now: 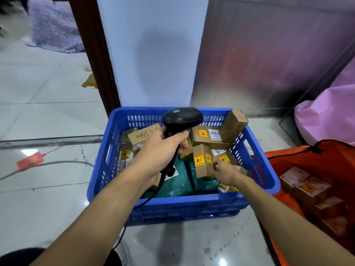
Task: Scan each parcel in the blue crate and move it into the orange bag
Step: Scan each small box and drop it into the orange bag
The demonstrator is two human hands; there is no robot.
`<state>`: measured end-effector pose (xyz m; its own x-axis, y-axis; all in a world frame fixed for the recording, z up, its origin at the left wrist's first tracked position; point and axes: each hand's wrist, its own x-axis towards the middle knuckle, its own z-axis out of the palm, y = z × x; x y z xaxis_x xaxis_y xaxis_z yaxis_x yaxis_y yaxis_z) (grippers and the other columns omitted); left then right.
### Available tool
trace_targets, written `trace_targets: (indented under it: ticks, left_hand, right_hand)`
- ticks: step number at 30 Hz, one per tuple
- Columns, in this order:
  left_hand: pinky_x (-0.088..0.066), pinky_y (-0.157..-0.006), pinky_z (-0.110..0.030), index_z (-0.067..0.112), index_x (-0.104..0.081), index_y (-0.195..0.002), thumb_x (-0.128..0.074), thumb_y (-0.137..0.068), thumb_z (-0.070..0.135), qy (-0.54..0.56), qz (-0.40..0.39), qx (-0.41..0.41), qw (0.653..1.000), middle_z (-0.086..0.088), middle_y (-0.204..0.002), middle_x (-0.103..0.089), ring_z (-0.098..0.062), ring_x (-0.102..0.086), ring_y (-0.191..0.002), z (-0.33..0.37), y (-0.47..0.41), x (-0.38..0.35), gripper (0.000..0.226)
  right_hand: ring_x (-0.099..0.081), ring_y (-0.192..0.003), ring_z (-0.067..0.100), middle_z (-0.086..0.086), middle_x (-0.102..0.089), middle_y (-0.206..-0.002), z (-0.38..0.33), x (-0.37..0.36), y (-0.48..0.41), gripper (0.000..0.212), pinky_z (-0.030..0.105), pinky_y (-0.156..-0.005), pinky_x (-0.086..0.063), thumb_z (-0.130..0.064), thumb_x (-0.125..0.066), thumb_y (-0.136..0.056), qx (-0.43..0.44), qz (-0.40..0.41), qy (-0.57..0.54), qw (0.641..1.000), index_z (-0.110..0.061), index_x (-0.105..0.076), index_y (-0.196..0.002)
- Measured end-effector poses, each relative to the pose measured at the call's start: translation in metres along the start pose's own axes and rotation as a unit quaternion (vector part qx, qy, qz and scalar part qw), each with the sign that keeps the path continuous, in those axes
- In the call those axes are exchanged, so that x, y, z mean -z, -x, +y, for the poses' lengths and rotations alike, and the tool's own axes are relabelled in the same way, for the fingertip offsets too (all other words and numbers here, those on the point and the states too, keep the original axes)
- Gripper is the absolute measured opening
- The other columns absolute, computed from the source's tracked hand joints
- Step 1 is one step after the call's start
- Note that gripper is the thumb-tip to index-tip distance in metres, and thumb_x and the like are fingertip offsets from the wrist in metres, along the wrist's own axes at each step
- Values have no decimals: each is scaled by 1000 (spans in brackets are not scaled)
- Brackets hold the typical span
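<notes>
With the left hand [159, 148] gripping the scanner [182, 117] over the blue crate [172, 202], the right hand [225, 172] pinches a stickered box [200, 164] inside, whose barcode should face the scanner squarely before bagging.

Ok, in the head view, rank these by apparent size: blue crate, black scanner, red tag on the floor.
1. blue crate
2. black scanner, though the left hand holds it nearer the camera, which inflates it
3. red tag, smallest
</notes>
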<state>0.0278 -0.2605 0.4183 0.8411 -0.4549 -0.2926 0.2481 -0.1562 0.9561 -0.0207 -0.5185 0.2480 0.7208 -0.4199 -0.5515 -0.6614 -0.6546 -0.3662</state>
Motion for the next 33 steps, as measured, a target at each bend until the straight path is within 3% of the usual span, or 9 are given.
trace_targets:
  ticks: [4,8,11,15,20,23,26,30,33]
  left_hand:
    - [-49,-72,-23,29,-69,-106,-67,-99,36,-16,-15,-2,1000,-2,-95,-79,-5,-67,-77,-3,-4,-7,11]
    - [-53,-82,-33,33,-69,-101,-68,-97,43,-44,-22,-14,999,9,-86,-79,-7,-70,-83,-4,-13,-10,11]
    - [-53,-83,-35,34,-70,-98,-68,-97,44,-39,-23,-22,999,10,-84,-78,-6,-70,-83,0,-16,-6,10]
    - [-48,-71,-25,38,-69,-101,-68,-95,48,-32,-28,-29,999,13,-85,-78,0,-70,-79,6,-15,1,12]
    - [-50,-77,-28,37,-68,-101,-67,-96,48,-46,-10,-40,998,12,-85,-78,-3,-72,-81,8,-12,5,13]
    - [-47,-70,-22,37,-69,-105,-67,-95,49,-64,-12,-67,996,14,-84,-78,1,-72,-73,9,-7,6,15]
    - [-55,-62,-18,32,-71,-104,-70,-95,43,-64,-17,-85,994,8,-83,-78,-2,-72,-69,13,0,6,14]
    - [-62,-78,-37,22,-74,-98,-74,-93,30,-55,-22,-106,993,-2,-76,-78,-16,-71,-64,17,6,-1,10]
    - [-55,-71,-37,20,-72,-92,-76,-91,29,-64,8,-122,990,4,-64,-71,-11,-63,-55,12,5,-12,10]
  right_hand:
    - [-61,-112,25,4,-62,-122,1,-22,-52,69,42,-102,-49,-39,-79,-82,-28,5,7,1000,-24,-37,-136]
    - [-51,-131,31,13,-50,-144,-23,-37,-65,83,43,-109,-45,-55,-66,-86,-55,45,101,992,-10,-35,-149]
    - [-54,-131,31,16,-48,-149,-36,-46,-73,94,40,-105,-44,-52,-67,-93,-98,40,96,990,-2,-19,-156]
    - [-60,-124,29,16,-55,-143,-41,-52,-84,105,36,-93,-50,-64,-68,-88,-116,94,103,983,0,-18,-154]
    - [-58,-76,19,6,-63,-104,-36,-36,-68,86,28,-61,-45,-53,-70,-92,-137,111,76,981,-1,-32,-150]
    - [-62,-91,26,8,-66,-113,-18,-19,-46,92,35,-73,-50,-53,-71,-90,-121,129,103,979,-2,-28,-152]
    - [-59,-92,24,3,-60,-107,-1,6,-17,74,37,-76,-49,-53,-70,-90,-86,150,58,983,-7,-39,-139]
    - [-65,-89,15,-1,-67,-103,22,43,35,33,40,-79,-55,-42,-71,-91,-12,214,-127,968,-22,-52,-111]
    - [-64,-95,14,-2,-66,-115,34,64,86,49,30,-74,-47,-26,-71,-94,38,260,-227,938,-22,-44,-135]
